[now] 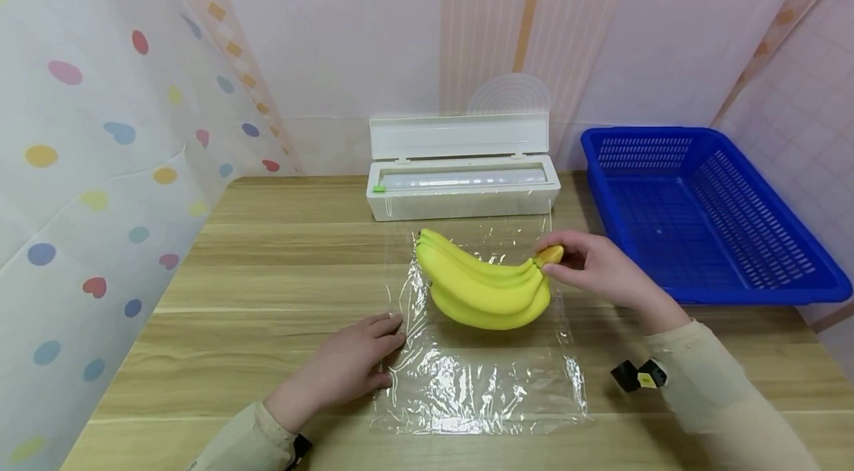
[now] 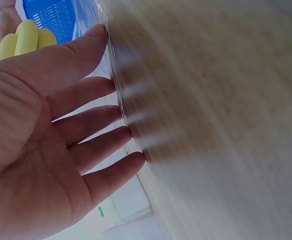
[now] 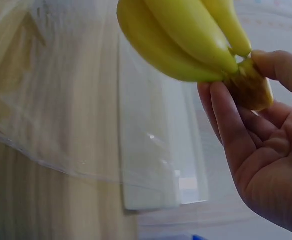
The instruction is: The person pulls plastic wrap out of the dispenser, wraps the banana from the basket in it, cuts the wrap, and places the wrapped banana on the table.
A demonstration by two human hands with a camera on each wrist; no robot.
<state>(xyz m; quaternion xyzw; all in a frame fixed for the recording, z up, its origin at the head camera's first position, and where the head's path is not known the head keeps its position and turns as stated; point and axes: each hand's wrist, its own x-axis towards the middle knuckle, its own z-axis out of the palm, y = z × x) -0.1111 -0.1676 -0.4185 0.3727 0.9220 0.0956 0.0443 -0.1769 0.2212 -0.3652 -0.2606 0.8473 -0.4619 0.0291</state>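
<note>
The bunch of bananas (image 1: 490, 285) was in the person's right hand (image 1: 594, 267), which pinched it by the brownish-yellow stem (image 3: 250, 87), the thumb on one side and fingertips on the other. The stem sat between those fingertips, while the yellow fruit stretched away from them to the left, its free tips pointing toward the left side of the table (image 1: 267, 293). The bunch was over the middle of a sheet of clear plastic film (image 1: 480, 389); whether its underside touched the film I could not tell. The left hand (image 1: 350, 360) grasped nothing: its fingers were extended and slightly spread, with the tips down at the film's left edge, and the thumb lay apart from them, nearer the person. The bananas were just to the right of those fingers, not in contact with them. In the left wrist view the fingertips met the tabletop in a row along the sheet's border. The film ran toward the person from a white dispenser box (image 1: 467, 205), whose lid (image 1: 460, 137) stood raised behind it and whose green slider (image 1: 379, 189) was at the left end. To the right, beyond the right hand, stood a blue basket (image 1: 767, 297) with perforated walls. Beige sleeves (image 1: 714, 382) covered both forearms, ending at the wrists.
</note>
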